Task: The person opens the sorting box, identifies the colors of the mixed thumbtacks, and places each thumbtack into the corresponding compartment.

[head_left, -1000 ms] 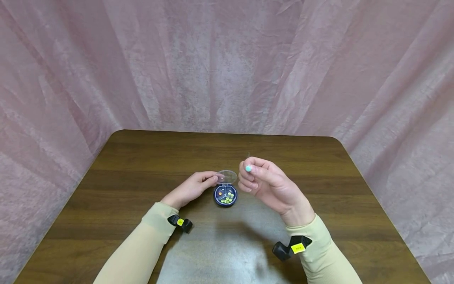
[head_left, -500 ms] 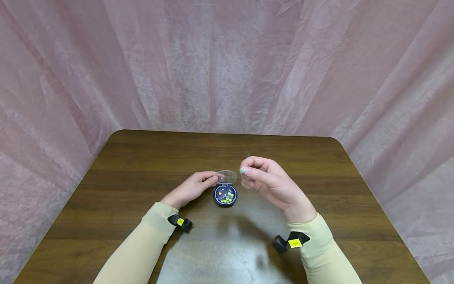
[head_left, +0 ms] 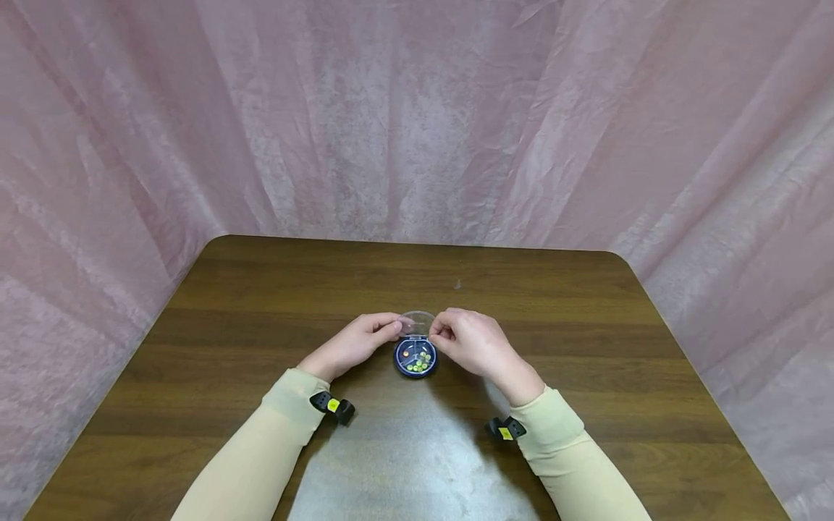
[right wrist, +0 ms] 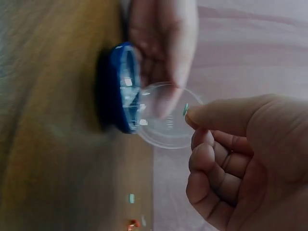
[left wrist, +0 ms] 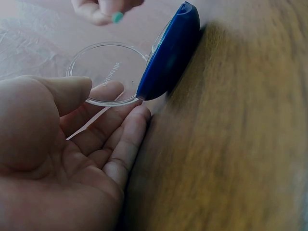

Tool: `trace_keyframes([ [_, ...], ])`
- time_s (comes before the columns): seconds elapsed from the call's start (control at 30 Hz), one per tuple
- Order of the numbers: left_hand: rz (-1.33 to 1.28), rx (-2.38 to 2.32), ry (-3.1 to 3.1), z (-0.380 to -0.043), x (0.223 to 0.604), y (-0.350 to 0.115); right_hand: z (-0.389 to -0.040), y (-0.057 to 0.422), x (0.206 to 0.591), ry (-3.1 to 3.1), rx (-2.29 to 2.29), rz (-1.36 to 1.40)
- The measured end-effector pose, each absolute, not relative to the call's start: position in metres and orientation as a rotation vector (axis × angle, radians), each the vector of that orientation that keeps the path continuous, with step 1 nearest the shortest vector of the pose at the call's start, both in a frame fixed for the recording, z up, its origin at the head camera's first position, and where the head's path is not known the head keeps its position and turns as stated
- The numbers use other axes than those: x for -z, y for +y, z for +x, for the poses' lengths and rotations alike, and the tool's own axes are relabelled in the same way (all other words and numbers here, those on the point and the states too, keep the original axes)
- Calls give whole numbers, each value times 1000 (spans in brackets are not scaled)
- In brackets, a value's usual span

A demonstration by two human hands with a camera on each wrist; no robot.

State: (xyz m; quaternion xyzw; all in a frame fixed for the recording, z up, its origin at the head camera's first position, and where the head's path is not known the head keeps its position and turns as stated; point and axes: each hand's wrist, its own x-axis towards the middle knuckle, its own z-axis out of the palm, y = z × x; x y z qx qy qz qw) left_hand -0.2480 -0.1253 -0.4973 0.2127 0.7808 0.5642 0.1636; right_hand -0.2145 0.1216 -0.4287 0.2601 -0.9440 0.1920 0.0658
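A round dark-blue pill box lies on the table with its clear lid raised. Its divided inside holds several yellow-green pills and an orange one. My left hand pinches the lid's left edge between thumb and fingers; in the left wrist view the thumb lies over the rim. Close to the lid's right side is my right hand. Its thumb and forefinger pinch a small teal pill, seen also in the left wrist view as a teal pill. The head view hides that pill.
The brown wooden table has rounded far corners, and a pink curtain hangs behind it. In the right wrist view a small teal piece and an orange-red piece appear low on the table side, blurred.
My right hand has come down and left toward the pill box, turning palm-down with the teal pill. My left hand keeps its hold on the lid.
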Motion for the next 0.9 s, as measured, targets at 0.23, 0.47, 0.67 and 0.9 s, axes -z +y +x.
trace_keyframes([
  [0.23, 594, -1628, 2199, -248, 496, -124, -215, 114, 445, -2792, -433, 847],
  [0.47, 599, -1650, 2164, -247, 496, -124, -217, 111, 458, -2752, -329, 877],
  [0.67, 596, -1645, 2163, -248, 497, -124, -217, 111, 461, -2745, -295, 862],
  [0.9, 596, -1643, 2173, -248, 498, -124, -217, 113, 457, -2779, -289, 871],
])
